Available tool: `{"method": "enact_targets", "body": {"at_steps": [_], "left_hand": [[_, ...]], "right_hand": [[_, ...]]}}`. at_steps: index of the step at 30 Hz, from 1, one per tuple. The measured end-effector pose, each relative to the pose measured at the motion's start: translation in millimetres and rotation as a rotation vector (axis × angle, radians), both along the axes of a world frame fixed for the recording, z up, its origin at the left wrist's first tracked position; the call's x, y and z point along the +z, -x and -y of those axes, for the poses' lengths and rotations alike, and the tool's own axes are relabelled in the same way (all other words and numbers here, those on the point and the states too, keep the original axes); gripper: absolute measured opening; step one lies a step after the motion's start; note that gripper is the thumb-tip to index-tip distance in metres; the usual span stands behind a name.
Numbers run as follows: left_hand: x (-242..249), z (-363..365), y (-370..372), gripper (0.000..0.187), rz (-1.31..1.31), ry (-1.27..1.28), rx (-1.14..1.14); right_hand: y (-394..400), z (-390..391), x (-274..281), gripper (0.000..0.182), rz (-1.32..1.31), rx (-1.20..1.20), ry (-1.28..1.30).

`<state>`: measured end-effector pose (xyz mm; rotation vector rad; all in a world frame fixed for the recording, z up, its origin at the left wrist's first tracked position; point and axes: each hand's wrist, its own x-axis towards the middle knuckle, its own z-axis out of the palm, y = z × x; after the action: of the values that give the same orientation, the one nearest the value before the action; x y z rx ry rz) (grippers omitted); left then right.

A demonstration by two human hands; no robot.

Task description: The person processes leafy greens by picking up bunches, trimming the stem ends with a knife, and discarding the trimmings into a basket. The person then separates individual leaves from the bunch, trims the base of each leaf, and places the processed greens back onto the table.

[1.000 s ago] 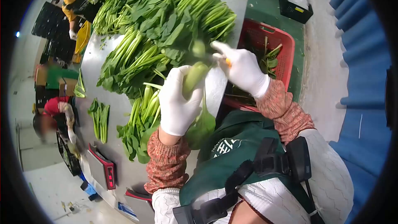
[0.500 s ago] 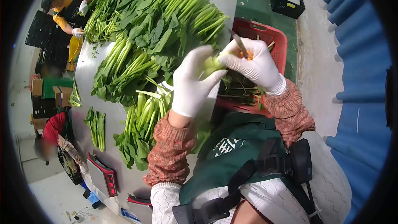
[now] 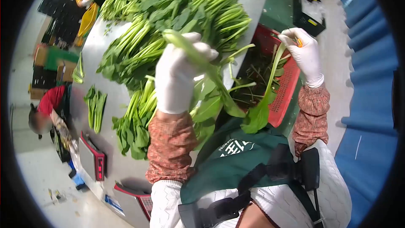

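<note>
White-gloved, my left hand (image 3: 175, 74) is closed round a thick green stalk (image 3: 187, 50) whose leaves hang down to the right, in front of my apron. My right hand (image 3: 304, 52), also gloved, is over the far side of the red crate (image 3: 288, 95). Its fingers pinch the end of a single leafy stem (image 3: 274, 69), with the leaf hanging down. Something orange shows between those fingers; the blade seen before cannot be made out. A large heap of leafy greens (image 3: 168, 12) lies beyond my left hand.
On the metal table (image 3: 118, 143) are smaller bunches (image 3: 96, 107) and red-edged scales (image 3: 95, 156). Cut stems lie in the red crate. A black crate (image 3: 308, 17) stands on the floor behind it. Two other people are at the table's far side, and a blue curtain (image 3: 367, 80) hangs at right.
My hands have moved apart: the right went outward over the crate with a leafy stem, the left turned and rose slightly with the stalk. The view has shifted a little.
</note>
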<state>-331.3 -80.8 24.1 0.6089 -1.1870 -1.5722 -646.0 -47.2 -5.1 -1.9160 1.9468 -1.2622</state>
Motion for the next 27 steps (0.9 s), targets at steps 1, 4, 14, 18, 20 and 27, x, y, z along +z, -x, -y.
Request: {"method": "enact_targets", "body": {"at_steps": [1, 4, 14, 18, 20, 27], "left_hand": [[-0.7, 1.9, -20.3, 0.04, -0.314, -0.075, -0.084], [27.2, -20.3, -91.4, 0.053, -0.297, -0.027, 0.14], [27.7, -125.7, -196.4, 0.011, 1.18, 0.219, 1.093], [2.2, -128.6, -211.7, 0.013, 1.318, 0.324, 1.101], [-2.0, -128.7, -217.8, 0.017, 1.289, 0.242, 1.045], [-23.8, -110.9, -235.1, 0.017, 1.405, 0.313, 0.889]], "right_hand": [[-4.0, 1.3, -4.8, 0.028, -0.15, -0.074, 0.002], [-33.3, 15.0, -36.7, 0.033, 0.283, 0.097, 0.004], [-267.1, 64.5, -125.9, 0.025, 0.172, 0.746, -0.41], [-328.6, 84.4, -142.2, 0.037, -0.201, 0.766, -0.452], [-335.2, 90.1, -149.0, 0.04, -0.113, 0.841, -0.459], [-320.2, 52.9, -70.7, 0.03, 0.244, 0.875, -0.45]]}}
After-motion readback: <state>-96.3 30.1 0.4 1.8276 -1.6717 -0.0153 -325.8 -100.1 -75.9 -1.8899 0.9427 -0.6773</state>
